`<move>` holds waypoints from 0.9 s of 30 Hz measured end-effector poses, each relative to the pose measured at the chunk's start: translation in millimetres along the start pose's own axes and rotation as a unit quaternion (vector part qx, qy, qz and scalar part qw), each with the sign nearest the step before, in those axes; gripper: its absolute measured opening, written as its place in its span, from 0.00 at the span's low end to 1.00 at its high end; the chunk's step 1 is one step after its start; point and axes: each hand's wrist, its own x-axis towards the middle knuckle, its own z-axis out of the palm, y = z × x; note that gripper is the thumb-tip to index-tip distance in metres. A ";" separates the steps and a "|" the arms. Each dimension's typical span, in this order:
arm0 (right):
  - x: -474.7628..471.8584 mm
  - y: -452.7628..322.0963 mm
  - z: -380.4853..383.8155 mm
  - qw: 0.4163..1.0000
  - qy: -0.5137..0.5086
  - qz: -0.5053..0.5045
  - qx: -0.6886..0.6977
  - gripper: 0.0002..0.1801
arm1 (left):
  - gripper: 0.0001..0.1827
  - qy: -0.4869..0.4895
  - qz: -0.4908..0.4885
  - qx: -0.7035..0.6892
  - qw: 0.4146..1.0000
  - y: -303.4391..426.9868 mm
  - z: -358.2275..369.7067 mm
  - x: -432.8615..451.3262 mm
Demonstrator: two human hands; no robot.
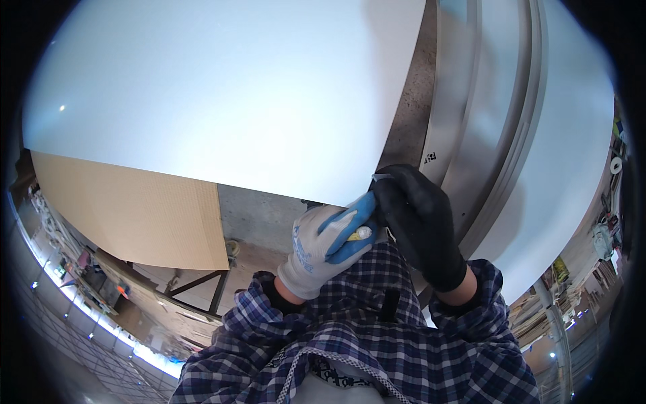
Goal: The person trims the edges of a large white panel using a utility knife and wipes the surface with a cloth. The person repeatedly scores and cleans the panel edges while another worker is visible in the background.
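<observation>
My left hand (328,247), in a grey-white glove with blue-coated fingers, is closed around a yellow cylindrical object (361,234) with a whitish rounded end. The rest of that object is hidden by the fingers. My right hand (416,222), in a black glove, pinches a small thin greyish piece (382,177) whose exact kind I cannot tell. Both hands meet at the near right corner of a large white panel (227,101), fingertips close together. Whether they touch the panel's edge is not clear.
Brown corrugated cardboard (136,207) shows below the panel's near left edge, above a dark metal frame (202,290). Stacked white panels (560,151) stand at the right, beyond a gap showing concrete floor (411,106). Timber pieces (530,323) lie farther right.
</observation>
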 end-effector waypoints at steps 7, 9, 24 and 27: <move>-2.6 2.2 2.5 0.995 0.011 -0.028 -0.090 0.11 | 0.29 0.003 -0.001 0.007 1.000 -3.3 2.0 -1.6; -2.6 0.7 1.7 0.992 0.006 -0.040 -0.123 0.11 | 0.27 -0.001 -0.009 0.004 1.000 -4.7 1.8 -1.8; 4.5 -4.9 -17.2 0.941 -0.046 -0.144 -0.302 0.21 | 0.24 0.018 0.024 0.020 0.999 -11.6 4.3 -1.6; 5.9 -3.1 -17.1 0.942 -0.047 -0.152 -0.294 0.21 | 0.27 0.017 0.027 0.029 0.999 -14.3 4.4 -4.1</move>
